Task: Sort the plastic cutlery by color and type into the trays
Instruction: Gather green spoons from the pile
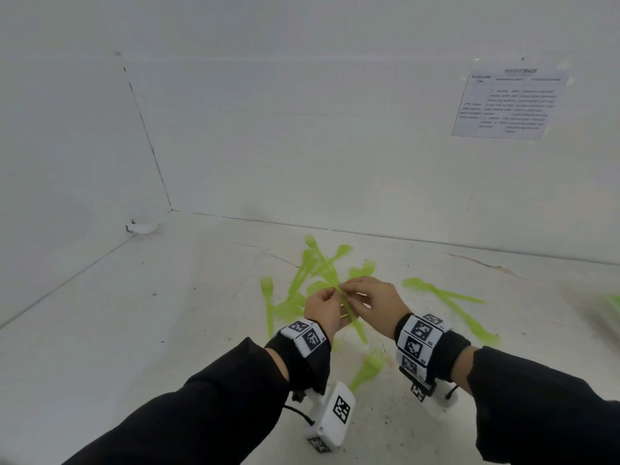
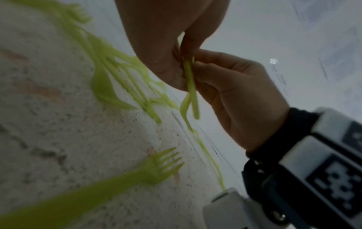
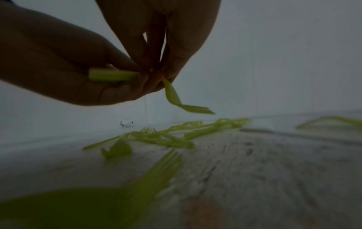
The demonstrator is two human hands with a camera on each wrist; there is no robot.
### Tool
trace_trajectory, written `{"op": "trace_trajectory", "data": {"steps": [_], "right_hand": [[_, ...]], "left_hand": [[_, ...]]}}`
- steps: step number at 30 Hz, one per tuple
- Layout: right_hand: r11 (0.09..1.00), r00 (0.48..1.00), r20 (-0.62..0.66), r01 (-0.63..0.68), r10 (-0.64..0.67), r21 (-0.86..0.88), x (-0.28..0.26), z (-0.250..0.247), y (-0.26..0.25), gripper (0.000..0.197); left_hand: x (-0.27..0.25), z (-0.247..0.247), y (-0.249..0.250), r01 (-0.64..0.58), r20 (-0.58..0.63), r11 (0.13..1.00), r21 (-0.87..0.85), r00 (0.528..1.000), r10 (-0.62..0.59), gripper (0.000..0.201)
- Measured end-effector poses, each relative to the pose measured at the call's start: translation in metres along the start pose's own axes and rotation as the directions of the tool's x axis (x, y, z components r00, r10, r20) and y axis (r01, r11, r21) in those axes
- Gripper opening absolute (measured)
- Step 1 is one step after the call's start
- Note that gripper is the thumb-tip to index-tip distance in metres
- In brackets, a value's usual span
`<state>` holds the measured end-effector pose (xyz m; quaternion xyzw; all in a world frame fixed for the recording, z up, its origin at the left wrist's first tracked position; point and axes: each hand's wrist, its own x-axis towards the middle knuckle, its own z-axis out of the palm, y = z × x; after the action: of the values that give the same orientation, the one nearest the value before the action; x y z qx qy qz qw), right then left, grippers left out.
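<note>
Both hands meet above a white surface strewn with green plastic forks. My left hand (image 1: pixel 330 298) and right hand (image 1: pixel 349 290) pinch the same small bunch of green cutlery (image 1: pixel 349 312) between fingertips. In the left wrist view two thin green handles (image 2: pixel 190 83) hang between the left hand (image 2: pixel 176 65) and the right hand (image 2: pixel 199 63). The right wrist view shows a handle end (image 3: pixel 112 75) in the left hand (image 3: pixel 125 80), and a green fork (image 3: pixel 176 99) dangling tines-down from the right hand (image 3: pixel 156 77). A loose pile of forks (image 1: pixel 318 266) lies just beyond.
Single forks lie left of the hands (image 1: pixel 268 303), near the wrists (image 1: pixel 367 367) and to the right (image 1: pixel 446 297). More green shows at the right edge (image 1: pixel 612 302). White walls close the back and left; a printed sheet (image 1: pixel 510 104) hangs on the back wall.
</note>
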<state>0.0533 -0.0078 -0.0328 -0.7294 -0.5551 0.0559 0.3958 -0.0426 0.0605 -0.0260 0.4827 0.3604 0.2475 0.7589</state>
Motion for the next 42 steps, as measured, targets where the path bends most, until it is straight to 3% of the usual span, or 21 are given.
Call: {"op": "trace_trajectory", "data": {"steps": [3, 6, 10, 16, 21, 24, 27, 30, 32, 42], "right_hand": [[0.997, 0.998, 0.016, -0.065, 0.064, 0.039, 0.001, -0.002, 0.0, 0.023], [0.994, 0.995, 0.063, -0.067, 0.072, -0.087, 0.004, -0.006, -0.001, 0.016], [0.988, 0.997, -0.062, 0.034, -0.043, -0.148, 0.003, -0.011, 0.001, 0.005], [0.978, 0.986, 0.075, 0.158, -0.149, -0.134, -0.007, -0.002, 0.002, 0.025], [0.966, 0.979, 0.066, 0.201, -0.193, -0.16, -0.012, 0.004, 0.002, 0.028], [0.979, 0.994, 0.06, 0.099, -0.09, -0.179, -0.01, 0.003, -0.007, 0.025], [0.988, 0.99, 0.079, -0.103, 0.113, -0.118, -0.007, 0.004, -0.014, 0.008], [0.93, 0.931, 0.034, -0.364, 0.362, 0.057, -0.001, 0.007, -0.015, 0.018], [0.885, 0.887, 0.018, -0.461, 0.461, 0.066, 0.003, 0.008, -0.017, 0.02], [0.885, 0.885, -0.032, -0.461, 0.464, 0.068, 0.004, 0.014, -0.025, 0.02]], "left_hand": [[-0.001, -0.002, -0.003, -0.004, 0.01, 1.0, 0.02, 1.0, 0.004, 0.014], [-0.004, -0.004, -0.005, -0.017, 0.034, 0.999, 0.051, 0.999, 0.015, 0.019], [-0.005, -0.008, -0.007, 0.024, 0.016, 0.999, -0.021, 1.0, -0.024, 0.011], [-0.007, -0.009, -0.009, 0.055, 0.104, 0.998, 0.042, 0.993, -0.059, 0.015], [-0.003, -0.011, -0.007, 0.044, 0.049, 0.999, 0.032, 0.998, -0.046, 0.019], [-0.001, -0.012, -0.008, 0.039, 0.04, 0.996, 0.079, 0.998, -0.042, 0.02], [-0.001, -0.013, -0.01, 0.049, 0.005, 0.996, 0.071, 0.999, -0.05, 0.016], [-0.001, -0.014, -0.01, 0.061, 0.009, 0.996, 0.071, 0.998, -0.061, 0.013], [-0.001, -0.014, -0.01, 0.043, 0.015, 0.996, 0.079, 0.999, -0.044, 0.013], [0.001, -0.023, -0.01, -0.005, -0.035, 0.999, 0.049, 0.999, 0.007, 0.011]]}}
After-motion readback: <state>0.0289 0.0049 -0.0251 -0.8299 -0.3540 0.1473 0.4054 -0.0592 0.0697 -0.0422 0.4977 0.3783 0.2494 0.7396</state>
